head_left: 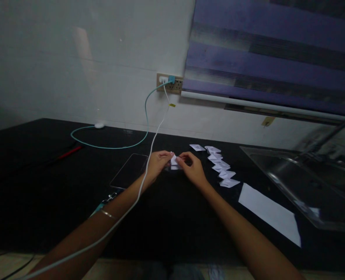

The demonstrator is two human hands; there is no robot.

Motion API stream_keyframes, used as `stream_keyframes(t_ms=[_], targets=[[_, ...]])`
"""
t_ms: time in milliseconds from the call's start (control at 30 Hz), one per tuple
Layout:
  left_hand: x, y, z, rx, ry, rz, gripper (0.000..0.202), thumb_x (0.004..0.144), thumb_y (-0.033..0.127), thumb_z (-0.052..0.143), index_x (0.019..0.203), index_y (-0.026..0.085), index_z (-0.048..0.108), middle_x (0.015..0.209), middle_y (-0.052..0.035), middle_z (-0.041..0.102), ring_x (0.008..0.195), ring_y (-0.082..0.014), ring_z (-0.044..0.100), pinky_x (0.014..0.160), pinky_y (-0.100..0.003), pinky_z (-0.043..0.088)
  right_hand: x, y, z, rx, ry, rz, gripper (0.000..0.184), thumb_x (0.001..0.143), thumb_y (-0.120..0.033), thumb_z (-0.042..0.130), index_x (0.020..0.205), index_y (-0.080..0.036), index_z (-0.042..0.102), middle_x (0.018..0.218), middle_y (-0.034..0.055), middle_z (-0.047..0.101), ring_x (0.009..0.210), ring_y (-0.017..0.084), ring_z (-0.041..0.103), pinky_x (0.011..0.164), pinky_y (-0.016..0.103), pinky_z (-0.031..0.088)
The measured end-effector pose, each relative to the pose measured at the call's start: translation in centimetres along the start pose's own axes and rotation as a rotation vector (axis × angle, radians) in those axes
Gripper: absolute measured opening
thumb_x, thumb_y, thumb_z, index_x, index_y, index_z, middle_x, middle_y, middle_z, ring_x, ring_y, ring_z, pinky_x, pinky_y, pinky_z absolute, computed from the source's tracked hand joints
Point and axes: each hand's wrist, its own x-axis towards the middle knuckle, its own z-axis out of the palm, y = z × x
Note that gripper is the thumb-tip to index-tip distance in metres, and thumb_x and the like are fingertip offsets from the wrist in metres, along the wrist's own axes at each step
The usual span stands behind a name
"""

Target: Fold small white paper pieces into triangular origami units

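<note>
— Holding what, and where?

— Pinching a small folded white paper [175, 167] low over the black counter [166, 229], right between both hands; cannot tell whether also resting on the surface.

— Gripping how?

— Grasping the paper's left side with thumb and fingers of the left hand [160, 162], and its right edge with thumb and curled fingers of the right hand [193, 170]. Neither released nor balled into a fist.

— Why from both sides?

— Probably to steady one side while shaping the other; too small and dim to make out the crease.

— And to the right?

— See folded paper pieces [221, 166] in a slanting line, mostly touching, perhaps set there to stay clear of the working spot. Note a flat white sheet [270, 212] just beside the near end, likely kept within easy reach.

— Near the left arm?

— Only a phone [128, 171], lying flat, presumably pushed aside for room, plus a white cable [152, 146] crossing in front of the forearm.
</note>
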Motion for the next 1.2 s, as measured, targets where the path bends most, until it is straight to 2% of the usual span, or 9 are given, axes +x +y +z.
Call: stream_keyframes(t_ms=[67,167,333,500,700,833,933,1200], targets=[[0.01,0.02,0.12,0.051,-0.003,0.046,0.02,0.069,0.033,0.075,0.076,0.015,0.073,0.074,-0.0046,0.071,0.067,-0.0159,0.064,0.06,-0.023,0.048,0.08,0.38,0.13,0.052,-0.069,0.085,0.033,0.083,-0.046,0.059,0.089,-0.015,0.068,0.077,0.0042,0.066,0.071,0.016,0.06,0.062,0.025,0.046],[0.09,-0.16,0.25,0.103,-0.018,0.107,0.017,0.071,0.032,0.073,0.073,0.016,0.072,0.074,-0.0035,0.071,0.069,-0.0159,0.063,0.063,-0.023,0.047,0.1,0.72,0.13,0.102,-0.162,0.112,0.038,0.084,-0.05,0.055,0.078,-0.014,0.069,0.071,0.0022,0.065,0.065,0.014,0.056,0.057,0.023,0.041],[0.16,-0.45,0.58,0.167,-0.029,0.151,0.017,0.078,0.029,0.065,0.068,0.016,0.064,0.064,-0.0006,0.064,0.062,-0.0137,0.059,0.058,-0.021,0.043,-0.04,0.63,0.21,0.148,-0.164,0.166,0.046,0.08,-0.055,0.057,0.061,-0.014,0.064,0.056,-0.0007,0.055,0.053,0.012,0.047,0.048,0.023,0.033],[0.08,-0.35,0.58,0.259,-0.077,0.234,0.02,0.084,0.033,0.058,0.072,0.017,0.06,0.066,0.0,0.061,0.063,-0.0135,0.056,0.058,-0.021,0.04,-0.2,0.28,0.6,0.211,-0.093,0.227,0.046,0.074,-0.059,0.062,0.06,-0.015,0.064,0.052,-0.0005,0.051,0.053,0.013,0.048,0.046,0.024,0.034],[-0.3,-0.35,0.15,0.499,-0.238,0.304,0.033,0.088,0.044,0.051,0.069,0.018,0.055,0.061,0.0014,0.055,0.057,-0.0124,0.049,0.053,-0.022,0.033,0.18,0.12,0.22,0.316,0.007,0.266,0.045,0.073,-0.059,0.063,0.069,-0.015,0.067,0.058,0.0006,0.056,0.054,0.014,0.051,0.049,0.025,0.041],[-0.48,-0.21,0.18,0.655,-0.222,0.328,0.036,0.089,0.047,0.048,0.069,0.018,0.053,0.058,0.0025,0.052,0.052,-0.0114,0.044,0.05,-0.023,0.028,0.24,0.26,0.18,0.351,-0.007,0.256,0.043,0.075,-0.057,0.063,0.072,-0.014,0.068,0.061,0.0007,0.057,0.054,0.012,0.049,0.051,0.025,0.043],[-0.51,-0.07,0.27,0.72,-0.211,0.32,0.034,0.091,0.046,0.043,0.073,0.018,0.051,0.06,0.0025,0.053,0.053,-0.0119,0.047,0.051,-0.023,0.03,0.17,0.35,0.23,0.309,-0.025,0.219,0.043,0.077,-0.056,0.061,0.073,-0.014,0.067,0.063,0.0013,0.058,0.055,0.012,0.05,0.051,0.024,0.039],[-0.47,-0.19,0.12,0.82,-0.248,0.327,0.029,0.097,0.035,0.032,0.079,0.019,0.049,0.066,0.0007,0.056,0.059,-0.0135,0.053,0.055,-0.026,0.032,0.32,0.08,-0.27,0.205,-0.078,0.134,0.045,0.085,-0.054,0.051,0.065,-0.014,0.06,0.058,-0.0009,0.049,0.054,0.011,0.041,0.05,0.023,0.03]])
